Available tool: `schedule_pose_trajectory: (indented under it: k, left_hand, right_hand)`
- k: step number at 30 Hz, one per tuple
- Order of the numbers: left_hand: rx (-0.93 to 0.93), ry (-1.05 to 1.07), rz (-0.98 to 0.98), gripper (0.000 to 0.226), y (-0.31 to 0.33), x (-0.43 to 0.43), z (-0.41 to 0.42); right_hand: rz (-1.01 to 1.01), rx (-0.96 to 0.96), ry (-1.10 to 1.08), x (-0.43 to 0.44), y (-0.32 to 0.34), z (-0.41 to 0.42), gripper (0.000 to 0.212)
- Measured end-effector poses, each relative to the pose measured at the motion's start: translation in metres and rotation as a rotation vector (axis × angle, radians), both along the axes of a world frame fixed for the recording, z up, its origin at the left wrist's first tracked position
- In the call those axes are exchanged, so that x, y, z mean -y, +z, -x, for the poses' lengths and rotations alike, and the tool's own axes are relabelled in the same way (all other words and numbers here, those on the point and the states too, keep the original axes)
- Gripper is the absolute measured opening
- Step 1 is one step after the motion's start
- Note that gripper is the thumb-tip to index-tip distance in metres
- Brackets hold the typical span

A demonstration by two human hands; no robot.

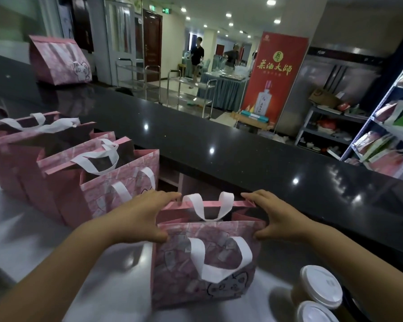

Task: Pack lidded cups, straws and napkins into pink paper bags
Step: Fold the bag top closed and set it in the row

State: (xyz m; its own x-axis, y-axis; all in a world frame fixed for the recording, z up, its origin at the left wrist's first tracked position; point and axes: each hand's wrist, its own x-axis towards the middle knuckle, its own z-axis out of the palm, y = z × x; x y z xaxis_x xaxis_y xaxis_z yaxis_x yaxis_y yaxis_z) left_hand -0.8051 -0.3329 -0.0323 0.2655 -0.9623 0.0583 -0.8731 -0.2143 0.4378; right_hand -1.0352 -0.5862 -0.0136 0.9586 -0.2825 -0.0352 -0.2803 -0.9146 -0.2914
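Observation:
A pink paper bag (pixel 184 275) with white handles and a cartoon animal print stands upright on the grey counter in front of me. My left hand (pixel 140 217) grips the left side of its mouth, thumb on the near panel and fingers on the far one. My right hand (pixel 275 217) grips the right side the same way, and the mouth is held apart. What is inside the bag is dark and cannot be made out. Two lidded cups (pixel 321 289) (pixel 316 312) with white lids stand at the lower right, just beside the bag.
Three more pink bags (pixel 116 189) (pixel 63 163) (pixel 14 145) stand in a row to the left with open mouths. A folded-shut pink bag (pixel 58 61) sits on the raised black counter (pixel 219 140) behind. Shelving stands at the right, and two people are far off.

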Motion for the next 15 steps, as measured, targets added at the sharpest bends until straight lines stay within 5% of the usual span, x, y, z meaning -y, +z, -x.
schedule_pose_trajectory:
  k: [6, 15]
  left_hand:
    - [-0.097, 0.047, 0.153, 0.071, -0.020, -0.004, 0.005]
    - [-0.100, 0.140, 0.324, 0.053, -0.036, -0.004, 0.010]
  right_hand:
    - [-0.224, 0.117, -0.045, 0.006, -0.021, -0.004, 0.069]
    - [-0.278, 0.328, -0.045, 0.003, -0.042, -0.008, 0.061]
